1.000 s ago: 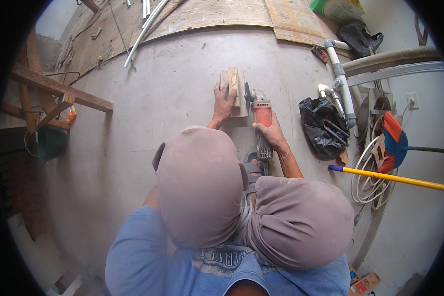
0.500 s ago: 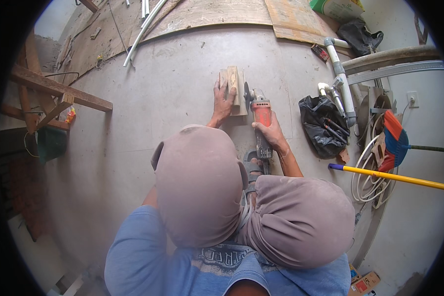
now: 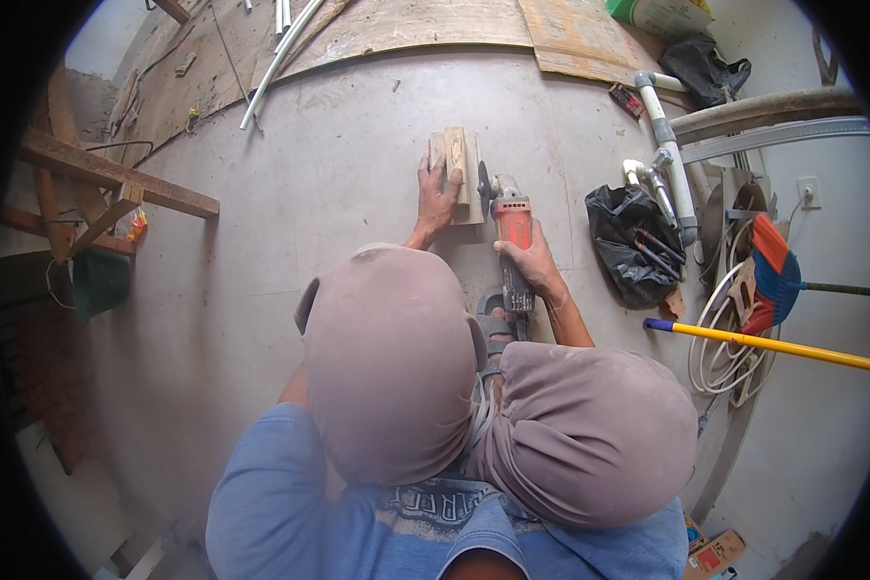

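Note:
My left hand [image 3: 437, 198] presses down on two wooden strips, its fingers over the left strip and its thumb reaching to the pale wooden strip [image 3: 456, 155]. Beneath them lies a thin flat tan piece [image 3: 468, 219], its right and near edges showing. An angle grinder [image 3: 514, 230] with a red and dark body is gripped in my right hand [image 3: 534, 259], fingers wrapped round it. The grinder's dark disc [image 3: 484, 184] stands upright alongside the flat piece's right edge; whether it touches cannot be made out.
A black plastic bag [image 3: 628, 242] with tools and grey-white pipes [image 3: 662, 135] lie to the right, near a yellow pole [image 3: 773, 349] and coiled white cable [image 3: 710, 338]. Wooden trestle legs [image 3: 116, 174] jut in from the left. Plywood sheets [image 3: 406, 27] cover the far floor.

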`<control>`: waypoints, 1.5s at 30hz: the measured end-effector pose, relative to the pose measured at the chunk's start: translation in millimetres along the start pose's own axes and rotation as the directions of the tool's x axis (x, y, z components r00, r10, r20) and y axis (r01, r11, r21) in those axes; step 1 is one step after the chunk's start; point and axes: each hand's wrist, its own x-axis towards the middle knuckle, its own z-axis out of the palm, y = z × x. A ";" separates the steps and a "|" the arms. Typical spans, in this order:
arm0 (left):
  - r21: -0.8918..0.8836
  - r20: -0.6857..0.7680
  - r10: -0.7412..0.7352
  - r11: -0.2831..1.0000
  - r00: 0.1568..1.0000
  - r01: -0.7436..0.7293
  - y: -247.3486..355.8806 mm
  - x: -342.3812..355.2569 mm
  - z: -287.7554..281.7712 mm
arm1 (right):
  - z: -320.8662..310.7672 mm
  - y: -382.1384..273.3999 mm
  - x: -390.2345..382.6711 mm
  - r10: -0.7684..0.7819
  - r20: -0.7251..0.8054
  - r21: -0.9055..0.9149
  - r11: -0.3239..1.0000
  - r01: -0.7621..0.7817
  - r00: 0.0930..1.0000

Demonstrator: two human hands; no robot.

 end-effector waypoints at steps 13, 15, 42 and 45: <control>0.014 -0.004 0.005 1.000 1.000 -0.005 1.9 0.1 0.4 | -1.3 5.1 -0.4 0.000 0.002 -0.007 1.000 0.000 1.000; 0.024 -0.010 0.008 1.000 1.000 -0.008 -1.2 0.3 -2.7 | 1.5 4.4 -0.6 -0.003 0.013 0.003 1.000 0.003 1.000; 0.035 -0.005 0.002 0.999 1.000 -0.002 4.9 -0.8 -4.1 | 1.7 9.0 -7.8 -0.028 -0.005 -0.027 0.999 0.028 1.000; 0.032 -0.015 -0.010 0.999 1.000 0.011 2.9 -1.8 -7.4 | 4.8 7.6 -9.5 -0.009 0.006 -0.025 1.000 0.009 1.000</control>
